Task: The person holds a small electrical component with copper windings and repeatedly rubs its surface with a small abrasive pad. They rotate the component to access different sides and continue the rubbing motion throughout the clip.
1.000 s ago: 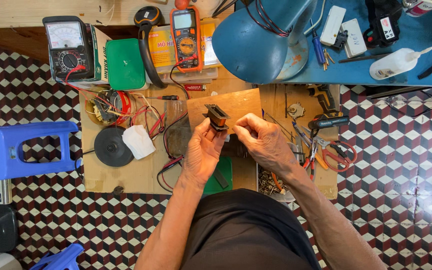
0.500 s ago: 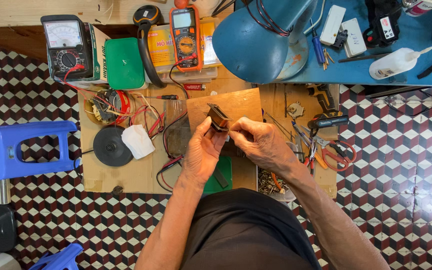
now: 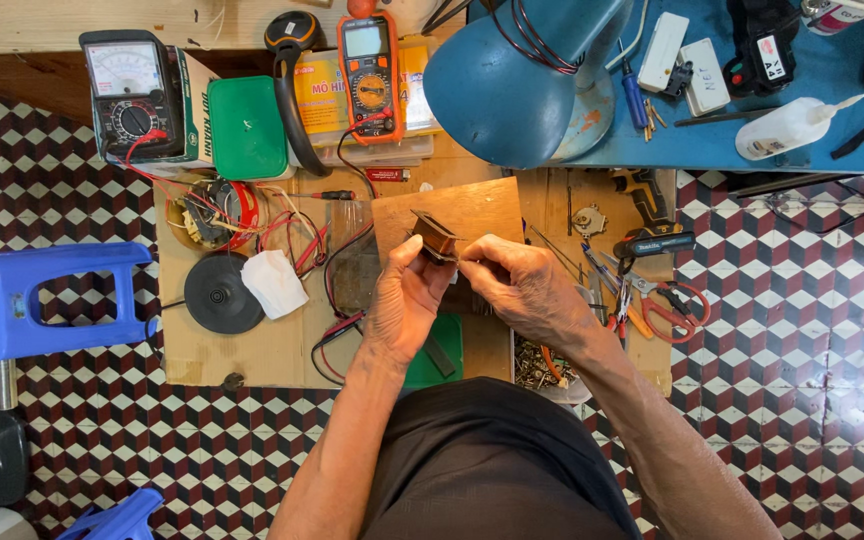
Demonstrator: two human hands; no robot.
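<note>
My left hand grips a small brown block-shaped part, like a little transformer or coil, and holds it up over a square wooden board. My right hand meets it from the right, its fingertips pinched at the part's lower right edge. What the fingertips pinch is too small to tell. Both hands hover above a low cardboard-covered work surface, just in front of my lap.
An analogue meter, a green box and an orange digital multimeter stand at the back. A black disc, white cloth and red wires lie left. Pliers and scissors lie right, a blue lamp behind, a blue stool far left.
The brown part has tilted a little in my left hand, and my right fingertips have closed in on its lower right edge. Everything else stays put.
</note>
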